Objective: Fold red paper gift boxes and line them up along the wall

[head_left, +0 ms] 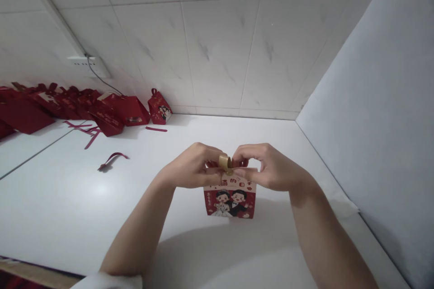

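A red and cream gift box [229, 202] with a cartoon bride and groom stands upright on the white table. At its top edge, a gold ribbon loop [224, 161] sticks up between my two hands. My left hand [196, 165] pinches the top edge left of the loop, thumb on the near side. On the other side, my right hand [266, 166] pinches the same edge, its fingertips close to the ribbon. The fingertips behind the box top are partly hidden.
Several red gift boxes [135, 110] crowd the back left by the tiled wall. Loose dark red ribbon strips [115, 157] lie on the white table [135, 212]. A power strip [88, 65] with a cable is on the wall. A pale panel [373, 99] borders the right side.
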The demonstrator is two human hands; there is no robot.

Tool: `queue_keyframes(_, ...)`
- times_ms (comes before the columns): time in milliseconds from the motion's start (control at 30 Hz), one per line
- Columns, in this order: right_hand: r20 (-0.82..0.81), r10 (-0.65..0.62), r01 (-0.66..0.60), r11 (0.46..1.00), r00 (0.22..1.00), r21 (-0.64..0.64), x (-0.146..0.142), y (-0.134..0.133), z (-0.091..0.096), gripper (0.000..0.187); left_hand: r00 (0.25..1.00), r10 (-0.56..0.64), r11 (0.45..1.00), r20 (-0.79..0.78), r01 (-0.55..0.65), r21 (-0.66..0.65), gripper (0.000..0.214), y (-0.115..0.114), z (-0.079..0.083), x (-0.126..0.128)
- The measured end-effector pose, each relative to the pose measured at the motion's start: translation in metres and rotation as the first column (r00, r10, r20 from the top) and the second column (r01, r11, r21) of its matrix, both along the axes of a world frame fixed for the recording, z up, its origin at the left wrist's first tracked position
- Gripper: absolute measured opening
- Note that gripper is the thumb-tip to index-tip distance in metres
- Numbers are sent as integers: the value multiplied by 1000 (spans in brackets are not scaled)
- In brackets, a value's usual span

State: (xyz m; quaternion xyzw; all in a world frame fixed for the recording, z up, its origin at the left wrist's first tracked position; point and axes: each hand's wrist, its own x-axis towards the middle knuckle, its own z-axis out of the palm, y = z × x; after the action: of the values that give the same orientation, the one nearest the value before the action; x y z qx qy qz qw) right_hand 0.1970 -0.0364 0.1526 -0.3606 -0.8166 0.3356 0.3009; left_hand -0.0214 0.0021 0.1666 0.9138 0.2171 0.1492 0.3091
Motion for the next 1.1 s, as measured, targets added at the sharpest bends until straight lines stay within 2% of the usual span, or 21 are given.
queue_keyframes(200, -33, -179, 178, 984, 983, -9, -1, 1, -3, 8, 992, 124, 992, -19, -124, 7, 11, -1, 2, 0)
queue_keyframes(400, -65, -232, 230, 972, 970, -48, -1, 1, -5, 10, 990, 142, 990, -12, -142, -17, 19, 2, 0, -3)
queue_keyframes(567, -83, -239, 233, 969, 967, -79, -1, -1, -3, 13, 985, 173, 984, 23, -172, -52, 26, 0, 0, -1)
queue_keyframes(700, -73, -228, 223, 972, 971, -77, -2, -1, -1, 16, 968, 248, 969, 48, -248, 0, 27, 0, -2, 0)
queue_keyframes(833, -28, -191, 188, 978, 981, -89, -3, 0, -1, 17, 965, 257, 966, 40, -258, 15, 24, -1, -1, 1)
queue_keyframes(967, 36, -167, 168, 985, 985, -30, -3, -1, -1, 10, 978, 210, 978, -2, -209, 13, 21, -2, 0, 2)
queue_keyframes(1100, 100, -71, 64, 995, 992, 71, -3, -1, -1, 9, 994, 97, 995, -44, -98, -17, 13, -1, 0, 1)
